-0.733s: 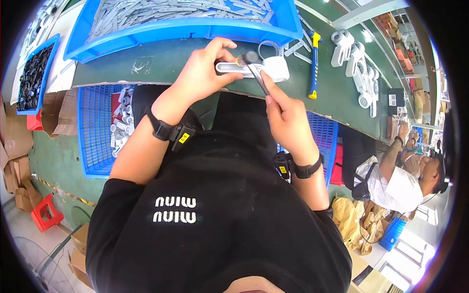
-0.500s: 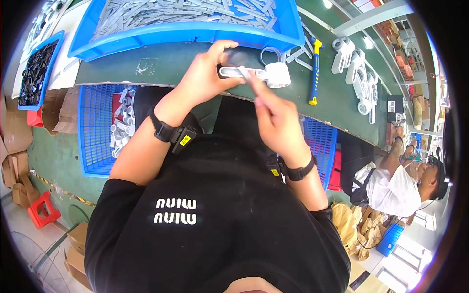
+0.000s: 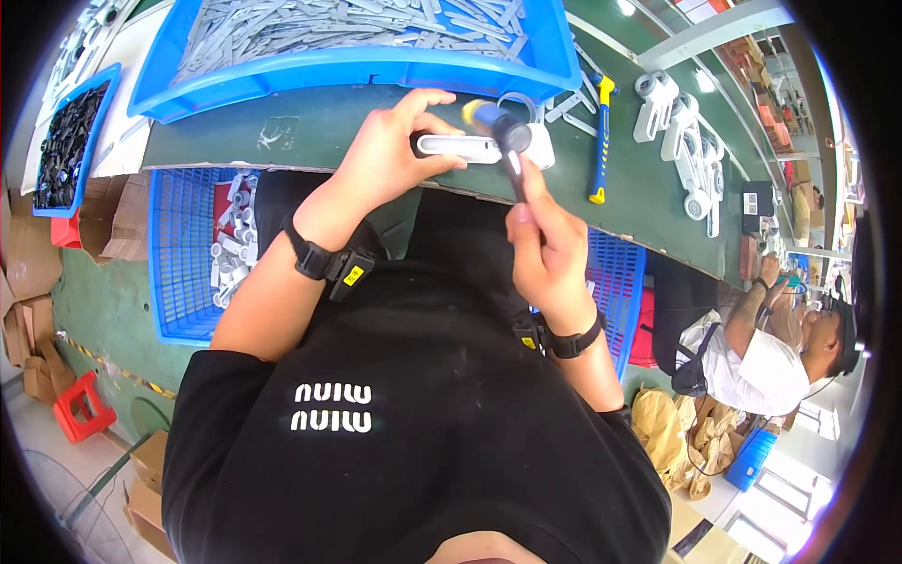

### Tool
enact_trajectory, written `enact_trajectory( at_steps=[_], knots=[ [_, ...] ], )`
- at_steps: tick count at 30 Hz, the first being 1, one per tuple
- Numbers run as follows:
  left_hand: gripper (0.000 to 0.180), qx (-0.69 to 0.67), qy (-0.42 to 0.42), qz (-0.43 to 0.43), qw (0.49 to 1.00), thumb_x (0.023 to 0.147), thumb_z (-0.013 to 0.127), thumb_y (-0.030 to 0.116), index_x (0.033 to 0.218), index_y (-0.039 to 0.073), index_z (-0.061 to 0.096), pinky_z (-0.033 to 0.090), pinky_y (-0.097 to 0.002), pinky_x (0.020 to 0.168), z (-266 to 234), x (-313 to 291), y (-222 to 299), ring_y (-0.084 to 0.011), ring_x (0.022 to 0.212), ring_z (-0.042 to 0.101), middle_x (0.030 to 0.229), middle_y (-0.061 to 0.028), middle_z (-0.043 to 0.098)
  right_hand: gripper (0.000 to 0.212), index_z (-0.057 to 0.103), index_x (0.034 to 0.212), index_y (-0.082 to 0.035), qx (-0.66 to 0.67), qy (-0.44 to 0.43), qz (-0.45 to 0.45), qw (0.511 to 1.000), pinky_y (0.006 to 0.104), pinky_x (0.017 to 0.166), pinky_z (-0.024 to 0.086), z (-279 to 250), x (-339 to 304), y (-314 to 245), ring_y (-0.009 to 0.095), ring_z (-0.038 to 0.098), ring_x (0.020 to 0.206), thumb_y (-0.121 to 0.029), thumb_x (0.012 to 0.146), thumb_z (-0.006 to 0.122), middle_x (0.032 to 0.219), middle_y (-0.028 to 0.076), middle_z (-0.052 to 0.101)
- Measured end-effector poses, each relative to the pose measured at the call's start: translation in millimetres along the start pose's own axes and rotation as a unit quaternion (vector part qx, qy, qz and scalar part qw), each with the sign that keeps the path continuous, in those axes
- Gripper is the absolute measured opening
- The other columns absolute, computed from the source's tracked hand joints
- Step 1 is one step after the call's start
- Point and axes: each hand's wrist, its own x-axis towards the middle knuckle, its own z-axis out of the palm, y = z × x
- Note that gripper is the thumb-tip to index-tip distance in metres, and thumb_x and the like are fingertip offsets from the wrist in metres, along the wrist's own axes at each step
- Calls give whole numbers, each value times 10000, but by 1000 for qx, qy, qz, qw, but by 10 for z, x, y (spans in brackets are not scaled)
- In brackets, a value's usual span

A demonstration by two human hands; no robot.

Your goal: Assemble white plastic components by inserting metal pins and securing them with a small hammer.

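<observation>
Head view showed the left hand (image 3: 390, 155) pinning a white elongated part (image 3: 460, 146) at the surface's (image 3: 310, 136) near edge, long axis lying left-right. The right hand (image 3: 545, 240) gripped a small mallet (image 3: 498, 127), head poised over the part's right end.

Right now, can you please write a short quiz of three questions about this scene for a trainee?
1. True or false: the right hand holds a mallet.
2. What does the left hand press on the bench? A) white part B) red stool C) cardboard box
3. Fill in: the hammer lying on the bench has a ____ handle.

Key: 1 true; 2 A; 3 blue.
</observation>
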Motion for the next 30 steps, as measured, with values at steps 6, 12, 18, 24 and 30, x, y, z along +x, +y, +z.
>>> enact_trajectory(
  at_steps=[6,12,18,24,30],
  knots=[
    [470,-36,-18,-18,999,842,946,116,1249,33,726,619,-350,850,1,-22,0,-252,953,815,1052,-96,843,563,609,1570,-62,-117,-45,75,989,342,645,498,-304,-16,-19,316,602,596,60,1020,600,796,224,651],
    [260,43,-18,55,997,850,938,100,1049,0,803,614,-345,810,17,-32,-2,-264,980,814,1078,-129,835,545,605,1585,-68,-95,-71,84,989,291,619,446,-356,-82,83,143,507,601,32,1050,608,715,121,570],
    [277,69,-18,98,993,852,936,99,1067,0,790,617,-353,827,16,-23,8,-284,1017,808,1122,-140,822,547,544,1657,-118,151,42,100,983,244,642,459,-260,-272,291,56,515,662,-24,1118,536,735,-36,566],
    [378,64,-28,58,996,890,905,126,1222,38,747,607,-361,830,-36,-42,10,-263,917,766,1069,-124,790,527,498,1677,-83,295,9,196,935,220,577,431,-382,-267,336,49,484,621,-80,1151,535,786,-16,580],
    [491,-344,98,-17,934,915,789,-124,1375,-51,633,600,-356,986,-260,7,270,-188,1117,726,1222,-105,732,533,456,1700,-95,275,-2,207,939,210,534,407,-332,-140,472,46,461,594,-123,1171,510,768,-8,568]
  ],
)
